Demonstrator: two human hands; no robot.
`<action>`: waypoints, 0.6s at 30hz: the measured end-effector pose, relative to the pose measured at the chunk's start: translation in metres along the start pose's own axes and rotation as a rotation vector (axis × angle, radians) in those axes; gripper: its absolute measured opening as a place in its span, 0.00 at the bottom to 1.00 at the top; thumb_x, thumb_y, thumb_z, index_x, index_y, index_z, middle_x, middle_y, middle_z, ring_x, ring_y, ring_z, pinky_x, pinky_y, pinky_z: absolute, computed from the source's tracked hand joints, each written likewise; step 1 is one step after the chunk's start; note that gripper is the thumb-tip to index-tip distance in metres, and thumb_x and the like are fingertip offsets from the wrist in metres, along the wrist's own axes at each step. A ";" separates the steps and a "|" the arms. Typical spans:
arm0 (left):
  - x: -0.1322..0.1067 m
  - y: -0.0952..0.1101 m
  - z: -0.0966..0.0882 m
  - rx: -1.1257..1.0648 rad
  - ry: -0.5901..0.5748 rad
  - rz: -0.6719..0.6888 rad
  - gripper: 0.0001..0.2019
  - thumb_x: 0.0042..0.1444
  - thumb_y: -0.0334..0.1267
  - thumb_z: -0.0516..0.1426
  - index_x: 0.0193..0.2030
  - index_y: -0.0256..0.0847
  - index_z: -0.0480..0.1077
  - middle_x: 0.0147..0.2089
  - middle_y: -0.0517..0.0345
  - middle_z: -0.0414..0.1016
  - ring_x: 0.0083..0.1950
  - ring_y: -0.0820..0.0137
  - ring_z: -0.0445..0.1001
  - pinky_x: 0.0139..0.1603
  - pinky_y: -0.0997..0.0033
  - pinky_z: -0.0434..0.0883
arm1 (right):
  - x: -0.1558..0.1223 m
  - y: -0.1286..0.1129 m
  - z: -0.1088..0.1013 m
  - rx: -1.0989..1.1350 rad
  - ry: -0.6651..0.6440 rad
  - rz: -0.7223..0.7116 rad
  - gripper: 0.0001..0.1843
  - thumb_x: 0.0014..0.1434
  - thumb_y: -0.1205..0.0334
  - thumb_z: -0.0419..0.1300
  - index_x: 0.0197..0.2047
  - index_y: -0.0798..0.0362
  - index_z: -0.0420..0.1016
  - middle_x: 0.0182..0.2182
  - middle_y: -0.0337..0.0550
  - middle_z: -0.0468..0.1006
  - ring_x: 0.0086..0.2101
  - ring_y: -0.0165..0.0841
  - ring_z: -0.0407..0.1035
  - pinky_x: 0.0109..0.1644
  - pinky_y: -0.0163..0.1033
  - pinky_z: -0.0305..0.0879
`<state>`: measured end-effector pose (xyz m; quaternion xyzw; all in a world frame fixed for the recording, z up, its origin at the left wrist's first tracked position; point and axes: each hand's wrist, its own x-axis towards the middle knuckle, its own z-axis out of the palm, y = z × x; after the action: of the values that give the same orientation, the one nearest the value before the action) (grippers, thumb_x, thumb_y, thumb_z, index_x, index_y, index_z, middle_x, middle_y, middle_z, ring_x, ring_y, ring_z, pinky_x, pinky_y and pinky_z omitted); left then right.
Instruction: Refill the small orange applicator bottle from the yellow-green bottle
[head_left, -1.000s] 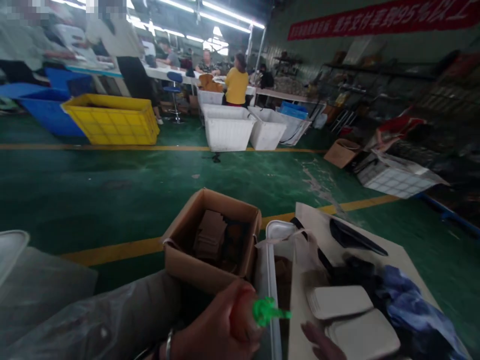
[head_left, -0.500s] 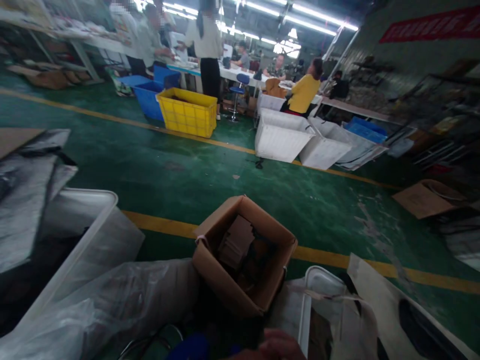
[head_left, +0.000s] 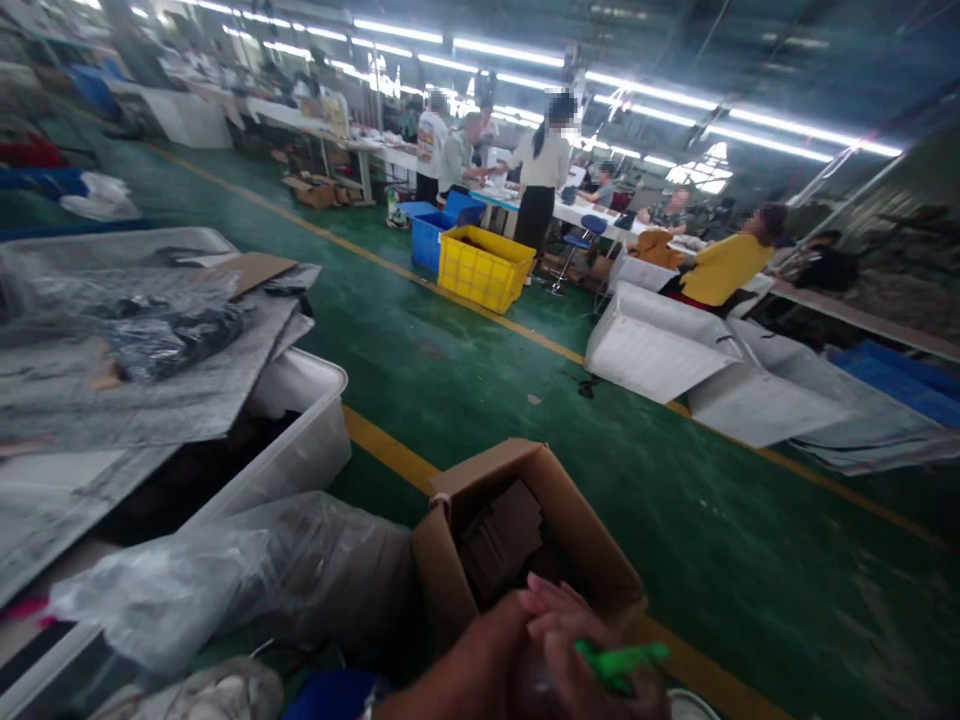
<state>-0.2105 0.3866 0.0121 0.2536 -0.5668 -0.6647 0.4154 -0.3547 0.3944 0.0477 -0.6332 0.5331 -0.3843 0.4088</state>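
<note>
My left hand (head_left: 480, 650) and my right hand (head_left: 574, 630) are together at the bottom of the view, in front of an open cardboard box. Their fingers are curled around a rounded, slightly glossy thing (head_left: 536, 683) that the hands mostly hide; its kind is unclear. A bright green piece (head_left: 622, 662), blurred, sticks out to the right from my right hand's fingers. Behind the hands, the cardboard box (head_left: 592, 510) holds a stack of flat brown cardboard pieces (head_left: 506, 535).
On the left, grey sheets and plastic-wrapped items lie over a white bin (head_left: 315, 420), with a clear plastic bag (head_left: 300, 570) beside it. Across the green floor stand a yellow crate (head_left: 484, 270), a blue bin (head_left: 427, 240) and white bins (head_left: 652, 345). Several people work at long tables.
The view has swung left, so the scene sits farther right. Only part of one hand showed low in the frame before; both hands and the green piece are now in view.
</note>
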 end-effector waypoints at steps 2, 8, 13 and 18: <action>0.003 0.008 0.002 0.022 0.083 0.058 0.31 0.43 0.32 0.65 0.56 0.42 0.66 0.57 0.52 0.68 0.60 0.58 0.65 0.66 0.59 0.59 | 0.012 -0.004 -0.002 0.036 -0.116 -0.013 0.23 0.57 0.37 0.59 0.35 0.49 0.80 0.44 0.49 0.79 0.54 0.48 0.67 0.65 0.57 0.55; 0.009 0.022 0.005 0.056 0.251 -0.140 0.33 0.40 0.31 0.67 0.56 0.39 0.62 0.52 0.53 0.72 0.46 0.62 0.73 0.40 0.71 0.73 | 0.035 -0.025 -0.038 0.077 -0.381 0.064 0.38 0.60 0.32 0.48 0.63 0.50 0.63 0.63 0.51 0.60 0.62 0.44 0.54 0.66 0.49 0.52; 0.012 0.030 -0.001 -0.063 0.375 -0.105 0.36 0.38 0.27 0.65 0.57 0.38 0.61 0.45 0.55 0.72 0.38 0.69 0.72 0.26 0.82 0.66 | 0.077 -0.039 -0.044 0.257 -0.718 0.021 0.42 0.60 0.32 0.49 0.69 0.46 0.47 0.64 0.50 0.59 0.63 0.41 0.53 0.67 0.50 0.51; 0.006 0.037 -0.026 -0.203 0.499 -0.024 0.41 0.34 0.30 0.68 0.59 0.40 0.61 0.47 0.53 0.72 0.40 0.67 0.72 0.33 0.78 0.69 | 0.111 -0.054 -0.009 0.077 -0.795 -0.093 0.25 0.61 0.43 0.58 0.55 0.50 0.73 0.58 0.50 0.67 0.60 0.42 0.59 0.65 0.44 0.56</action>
<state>-0.1824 0.3669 0.0427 0.3732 -0.3745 -0.6400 0.5576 -0.3285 0.2892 0.1066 -0.7400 0.2896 -0.1473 0.5889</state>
